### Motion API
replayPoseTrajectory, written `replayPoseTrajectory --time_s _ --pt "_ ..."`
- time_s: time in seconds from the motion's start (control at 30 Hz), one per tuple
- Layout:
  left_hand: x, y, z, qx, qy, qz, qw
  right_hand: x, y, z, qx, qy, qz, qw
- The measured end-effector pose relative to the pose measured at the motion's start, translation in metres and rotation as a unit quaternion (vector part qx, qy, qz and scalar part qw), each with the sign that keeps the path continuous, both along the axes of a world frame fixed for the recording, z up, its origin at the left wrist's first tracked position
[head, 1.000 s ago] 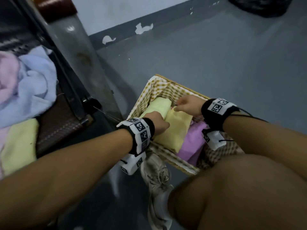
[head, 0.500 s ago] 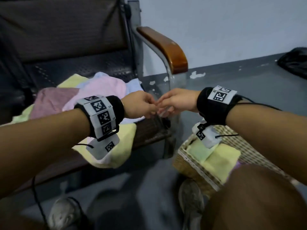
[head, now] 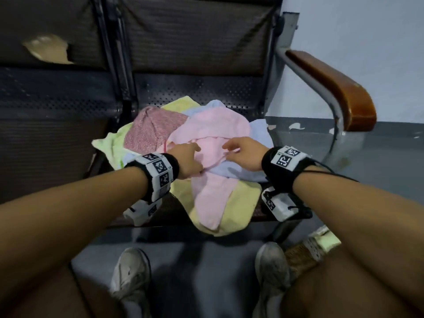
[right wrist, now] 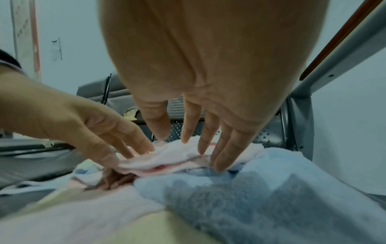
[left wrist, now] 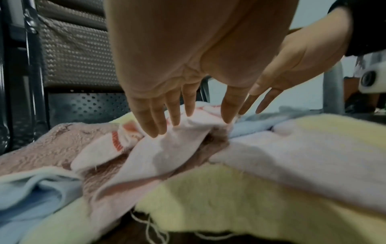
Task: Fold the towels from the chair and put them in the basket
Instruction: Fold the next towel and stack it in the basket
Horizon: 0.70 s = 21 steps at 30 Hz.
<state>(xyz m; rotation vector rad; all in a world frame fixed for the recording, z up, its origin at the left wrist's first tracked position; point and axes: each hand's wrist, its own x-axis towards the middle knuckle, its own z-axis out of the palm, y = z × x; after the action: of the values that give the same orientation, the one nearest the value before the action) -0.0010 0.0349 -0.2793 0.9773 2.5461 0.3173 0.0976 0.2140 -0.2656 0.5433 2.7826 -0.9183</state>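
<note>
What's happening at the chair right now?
A person is reaching both hands into the towel pile on the chair seat. The left hand and right hand have straight fingers resting on the light pink towel on top; neither has gripped it yet. Yellow, blue and darker pink towels lie around and under it, all unfolded. The basket sits on the floor at the right, only its corner in view.

Both hands (right wrist: 188,132) reaching pink towel (right wrist: 177,156).

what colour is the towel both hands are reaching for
Light pink towel, on top of the pile; clearest in the head view.
</note>
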Motion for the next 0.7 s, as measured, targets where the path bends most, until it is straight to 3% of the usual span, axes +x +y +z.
replayPoseTrajectory --time_s 0.1,0.23,0.33,0.47,0.57,0.63,0.7 --pt "-0.008 0.007 -0.015 -0.031 0.026 -0.014 0.999 -0.012 0.009 -0.015 0.024 -0.003 0.0 1.0" --pt "-0.016 0.014 -0.016 0.0 0.097 -0.023 0.995 -0.032 0.013 -0.024 0.075 0.02 0.018 0.997" --pt "-0.018 0.016 -0.01 0.113 0.062 0.029 0.991 -0.04 0.019 -0.028 0.082 0.018 0.014 0.996" --pt "-0.009 0.016 0.002 0.247 -0.028 0.096 0.964 -0.041 0.023 -0.022 0.132 0.013 0.037 0.99" --pt "-0.002 0.01 0.013 0.269 -0.106 0.092 0.953 -0.042 0.018 -0.011 0.06 0.097 -0.005 0.993" --pt "-0.001 0.004 0.016 0.297 -0.165 0.108 0.934 -0.039 0.01 -0.001 -0.059 0.145 -0.056 0.986" --pt "-0.002 0.0 0.014 0.323 -0.162 0.136 0.922 -0.032 0.003 0.01 -0.167 0.187 -0.068 0.966"
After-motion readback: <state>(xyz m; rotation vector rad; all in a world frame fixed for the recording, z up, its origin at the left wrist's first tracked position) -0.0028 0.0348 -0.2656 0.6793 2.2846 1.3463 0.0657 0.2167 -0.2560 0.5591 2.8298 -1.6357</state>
